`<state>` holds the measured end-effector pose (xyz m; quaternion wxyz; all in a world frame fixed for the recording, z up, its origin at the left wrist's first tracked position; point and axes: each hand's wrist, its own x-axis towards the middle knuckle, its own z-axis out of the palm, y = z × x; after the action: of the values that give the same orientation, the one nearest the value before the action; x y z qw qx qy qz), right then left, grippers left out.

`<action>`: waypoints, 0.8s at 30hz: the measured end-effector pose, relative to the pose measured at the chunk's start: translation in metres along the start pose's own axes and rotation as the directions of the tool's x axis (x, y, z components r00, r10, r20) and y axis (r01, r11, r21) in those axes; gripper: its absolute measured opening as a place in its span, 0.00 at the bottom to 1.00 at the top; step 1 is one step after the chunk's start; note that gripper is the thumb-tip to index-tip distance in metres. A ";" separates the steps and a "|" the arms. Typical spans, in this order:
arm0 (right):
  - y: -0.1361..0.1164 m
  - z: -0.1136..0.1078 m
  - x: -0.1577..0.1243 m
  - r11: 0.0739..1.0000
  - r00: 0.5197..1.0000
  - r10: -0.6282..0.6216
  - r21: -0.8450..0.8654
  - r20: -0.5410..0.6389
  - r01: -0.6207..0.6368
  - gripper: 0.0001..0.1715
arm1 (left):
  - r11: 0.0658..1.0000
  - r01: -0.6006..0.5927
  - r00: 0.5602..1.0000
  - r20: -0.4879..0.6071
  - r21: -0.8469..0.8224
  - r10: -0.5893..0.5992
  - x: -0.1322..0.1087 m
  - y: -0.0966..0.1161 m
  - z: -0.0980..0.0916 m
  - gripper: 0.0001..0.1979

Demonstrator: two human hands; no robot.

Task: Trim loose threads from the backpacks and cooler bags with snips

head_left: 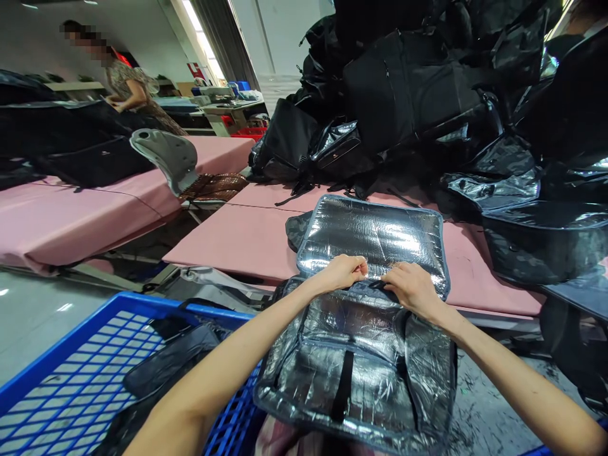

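An insulated bag [332, 373] with a shiny silver lining lies open before me, partly on my lap and partly on the table. Its silver-lined lid [375, 228] is folded back onto the pink tabletop. At the seam between lid and body, my left hand [346, 272] has its fingers pinched together; what is between them is too small to make out. Close to its right, my right hand [411, 288] curls over the bag's dark edge and grips it. A black strap [342, 386] runs down inside the lining.
Black bags [403, 95] are heaped at the back of the pink table [237, 234]. More silver-lined bags [536, 234] stand at the right. A blue plastic crate [118, 304] with dark pieces is at lower left. A grey chair [166, 155] and another person [128, 88] are beyond.
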<state>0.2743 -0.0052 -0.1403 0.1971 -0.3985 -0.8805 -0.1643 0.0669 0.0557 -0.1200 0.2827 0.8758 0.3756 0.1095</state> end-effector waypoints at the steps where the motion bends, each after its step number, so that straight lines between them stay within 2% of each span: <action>1: 0.000 0.001 0.000 0.999 1.000 0.027 0.029 0.012 -0.027 0.07 | 1.000 0.003 1.000 -0.003 -0.003 -0.003 0.000 0.000 0.000 0.06; 5: 0.001 0.004 0.002 0.999 1.000 0.023 -0.038 -0.001 -0.023 0.09 | 1.000 0.012 1.000 -0.008 -0.017 -0.012 0.000 -0.001 0.000 0.05; 14: -0.008 -0.009 0.002 0.959 0.990 -0.141 -0.248 -0.008 0.135 0.13 | 1.000 0.030 0.999 -0.012 0.001 -0.030 0.003 -0.003 0.003 0.03; 17: -0.007 -0.009 0.002 0.980 0.995 -0.104 -0.172 -0.002 0.102 0.12 | 1.000 0.026 0.999 -0.028 -0.010 -0.026 0.002 -0.004 0.004 0.03; 21: 0.001 -0.006 0.001 0.992 0.995 0.087 0.091 0.051 -0.091 0.06 | 0.999 0.027 0.999 -0.028 -0.025 -0.028 0.000 -0.003 0.004 0.04; 24: 0.005 -0.002 0.002 0.967 0.985 0.138 0.202 0.102 -0.156 0.05 | 0.999 0.030 0.999 -0.031 -0.041 -0.031 0.000 -0.001 0.002 0.04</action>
<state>0.2773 -0.0023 -0.1370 0.2111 -0.4465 -0.8687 -0.0381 0.0669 0.0549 -0.1223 0.2959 0.8623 0.3910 0.1264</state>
